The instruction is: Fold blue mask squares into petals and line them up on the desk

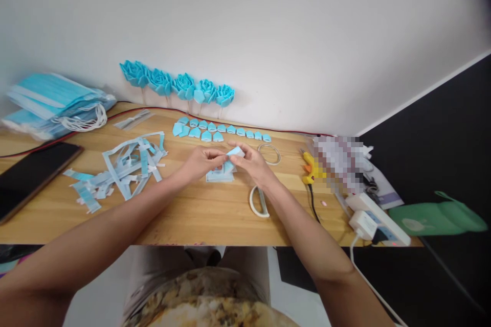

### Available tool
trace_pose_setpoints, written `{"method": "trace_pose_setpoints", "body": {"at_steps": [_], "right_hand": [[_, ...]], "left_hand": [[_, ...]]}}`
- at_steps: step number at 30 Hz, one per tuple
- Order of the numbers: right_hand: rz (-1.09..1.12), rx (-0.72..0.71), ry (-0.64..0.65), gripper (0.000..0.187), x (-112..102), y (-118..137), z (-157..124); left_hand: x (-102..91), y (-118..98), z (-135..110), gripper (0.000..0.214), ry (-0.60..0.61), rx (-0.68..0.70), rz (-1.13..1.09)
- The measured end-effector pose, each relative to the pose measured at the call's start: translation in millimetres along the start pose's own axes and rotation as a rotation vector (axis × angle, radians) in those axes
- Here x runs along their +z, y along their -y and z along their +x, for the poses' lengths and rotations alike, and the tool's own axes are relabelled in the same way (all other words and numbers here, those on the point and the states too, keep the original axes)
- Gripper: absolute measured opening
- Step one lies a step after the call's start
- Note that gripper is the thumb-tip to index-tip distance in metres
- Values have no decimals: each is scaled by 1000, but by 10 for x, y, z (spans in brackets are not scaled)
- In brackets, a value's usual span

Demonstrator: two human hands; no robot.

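Observation:
My left hand (201, 162) and my right hand (251, 163) meet over the middle of the wooden table (199, 214), fingers pinched on one small light-blue piece of mask fabric (235, 152) held between them. Just under the hands lies a small stack of cut blue squares (219, 176). Beyond them, several folded blue petals (215, 130) lie in rows. Several finished blue fabric roses (180, 84) lean against the white wall.
A heap of cut blue and white strips (123, 168) lies left of the hands, a pack of face masks (53, 102) and a dark phone (30, 176) further left. White-handled scissors (259, 202), a ring of tape (269, 154), a yellow glue gun (310, 168) and a power strip (374, 217) sit to the right.

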State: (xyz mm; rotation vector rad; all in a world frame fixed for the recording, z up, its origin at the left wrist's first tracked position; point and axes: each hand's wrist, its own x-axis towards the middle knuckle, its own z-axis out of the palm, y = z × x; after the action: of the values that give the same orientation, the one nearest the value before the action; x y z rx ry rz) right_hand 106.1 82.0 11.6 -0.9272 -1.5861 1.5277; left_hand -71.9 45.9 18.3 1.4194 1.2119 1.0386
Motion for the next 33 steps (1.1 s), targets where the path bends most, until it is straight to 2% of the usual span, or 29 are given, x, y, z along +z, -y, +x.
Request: {"method": "trace_pose_setpoints", "body": {"at_steps": [3, 8, 11, 15, 18, 21, 33], "right_hand": [[-19, -21, -34, 27, 0, -45, 5], [-168, -146, -134, 21, 3, -68, 9], [-357, -276, -189, 14, 10, -30, -16], [-630, -518, -228, 7, 4, 22, -47], [-762, -685, -198, 9, -23, 32, -39], [-821, -793, -186, 15, -52, 24, -17], [-893, -870, -160, 18, -75, 26, -17]], "left_hand": [[15, 4, -2, 26, 7, -1, 31], [8, 10, 12, 28, 21, -14, 20], [-2, 10, 15, 29, 33, -44, -34], [-13, 19, 9, 30, 42, -89, -146], [-24, 34, 8, 31, 36, -99, -190], [-36, 54, 16, 31, 41, -99, -202], [-47, 43, 35, 37, 39, -74, -181]]}}
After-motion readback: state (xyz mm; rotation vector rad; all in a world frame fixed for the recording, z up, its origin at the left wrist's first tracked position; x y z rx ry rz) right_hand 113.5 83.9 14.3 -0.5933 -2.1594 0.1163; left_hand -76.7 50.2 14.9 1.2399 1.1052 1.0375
